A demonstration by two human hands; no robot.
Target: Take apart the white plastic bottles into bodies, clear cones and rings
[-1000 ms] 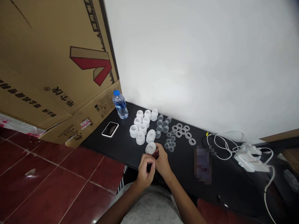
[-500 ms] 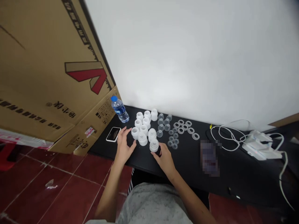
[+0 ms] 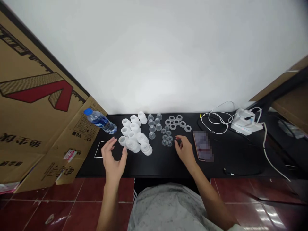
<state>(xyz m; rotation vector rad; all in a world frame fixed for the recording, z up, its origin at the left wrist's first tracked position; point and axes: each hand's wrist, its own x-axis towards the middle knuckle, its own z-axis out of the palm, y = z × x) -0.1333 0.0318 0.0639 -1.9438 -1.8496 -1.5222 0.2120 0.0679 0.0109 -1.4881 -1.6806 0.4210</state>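
Note:
My left hand (image 3: 113,160) is open, thumb and fingers spread, over the left part of the black table, beside a group of white plastic cup-like pieces (image 3: 133,134) and holding nothing. My right hand (image 3: 185,150) hovers with bent fingers and a small gap between thumb and forefinger, nothing visible in it. Closest to it are several small clear round caps (image 3: 169,138). Behind those lie flat translucent rings (image 3: 182,124). Clear dome-shaped pieces (image 3: 151,135) stand in rows between the white pieces and the rings.
A blue-capped water bottle (image 3: 102,122) and a white-edged device (image 3: 98,153) are at the left, near a large cardboard box (image 3: 45,128). Right of my right hand lies a phone (image 3: 201,146). White cables (image 3: 226,128) lead to a white charger (image 3: 244,123). A wall rises behind.
My right hand has let go of the front white piece and moved right, towards the small clear caps. The left hand stays open near the white pieces. The camera view has turned.

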